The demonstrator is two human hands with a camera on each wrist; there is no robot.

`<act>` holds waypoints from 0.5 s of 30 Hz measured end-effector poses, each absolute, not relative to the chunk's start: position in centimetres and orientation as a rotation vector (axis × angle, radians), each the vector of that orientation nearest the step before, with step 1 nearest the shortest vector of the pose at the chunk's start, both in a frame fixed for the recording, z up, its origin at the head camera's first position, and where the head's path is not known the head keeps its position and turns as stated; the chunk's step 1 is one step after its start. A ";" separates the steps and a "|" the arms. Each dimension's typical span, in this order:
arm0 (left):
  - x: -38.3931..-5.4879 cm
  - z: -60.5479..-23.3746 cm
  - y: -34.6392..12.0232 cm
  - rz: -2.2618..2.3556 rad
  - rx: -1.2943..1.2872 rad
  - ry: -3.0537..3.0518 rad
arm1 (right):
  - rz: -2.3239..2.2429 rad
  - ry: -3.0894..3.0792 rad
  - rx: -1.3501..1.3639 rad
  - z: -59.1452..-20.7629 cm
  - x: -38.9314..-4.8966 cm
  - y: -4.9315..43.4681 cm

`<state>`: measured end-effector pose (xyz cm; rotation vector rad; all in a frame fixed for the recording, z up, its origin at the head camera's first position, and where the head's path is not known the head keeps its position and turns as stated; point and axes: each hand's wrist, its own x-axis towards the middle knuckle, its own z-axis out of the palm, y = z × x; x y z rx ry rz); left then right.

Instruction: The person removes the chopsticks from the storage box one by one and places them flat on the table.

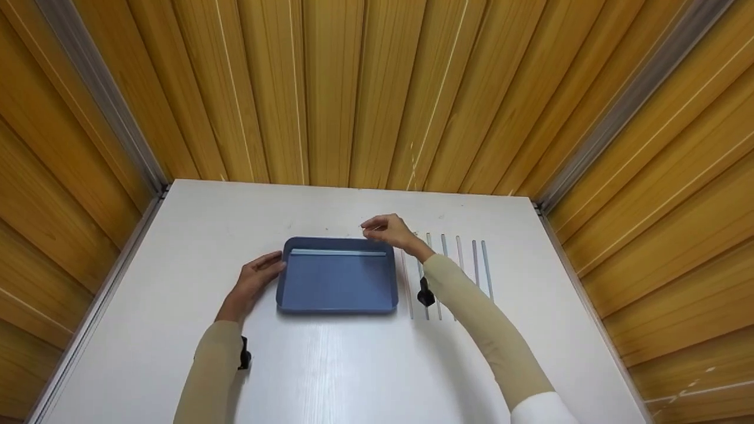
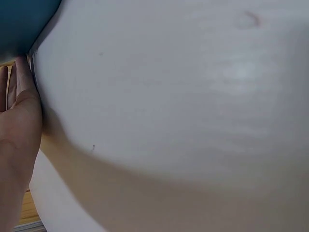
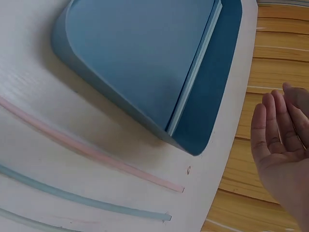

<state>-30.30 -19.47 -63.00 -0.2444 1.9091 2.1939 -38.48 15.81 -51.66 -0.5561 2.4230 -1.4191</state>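
Observation:
A blue rectangular tray [image 1: 339,288] lies on the white table, with pale straws [image 1: 339,253] along the inside of its far wall. My left hand [image 1: 254,278] is at the tray's left side, its fingertips right at the rim. In the left wrist view its fingers [image 2: 23,77] extend toward the tray's edge. Over the tray's far right corner hovers my right hand [image 1: 389,229]. Its fingers [image 3: 259,125] are loosely bent, thumb close to the index finger, and nothing shows in them. The pink straw [image 3: 91,151] lies closest to the tray's right side.
Several more straws lie roughly parallel right of the tray, among them a light blue straw [image 3: 87,199] and an outermost blue straw [image 1: 486,265]. My right forearm passes over part of the row. Wood-patterned panels [image 1: 330,118] stand behind and beside the white table [image 1: 330,377].

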 end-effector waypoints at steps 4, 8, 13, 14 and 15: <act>-30.2 -63.1 -19.5 2.205 -0.254 1.909 | -1.362 2.421 -0.599 -51.9 -38.4 14.1; -30.3 -63.3 -19.6 2.218 -0.264 1.910 | -1.327 2.411 -0.659 -51.9 -38.5 12.8; -30.4 -63.4 -19.5 2.197 -0.273 1.947 | -1.275 2.387 -0.725 -52.5 -38.7 11.3; -30.4 -63.4 -19.5 2.200 -0.273 1.950 | -1.270 2.377 -0.732 -52.8 -38.7 11.0; -30.4 -63.4 -19.4 2.201 -0.275 1.953 | -1.265 2.368 -0.731 -53.1 -38.7 10.6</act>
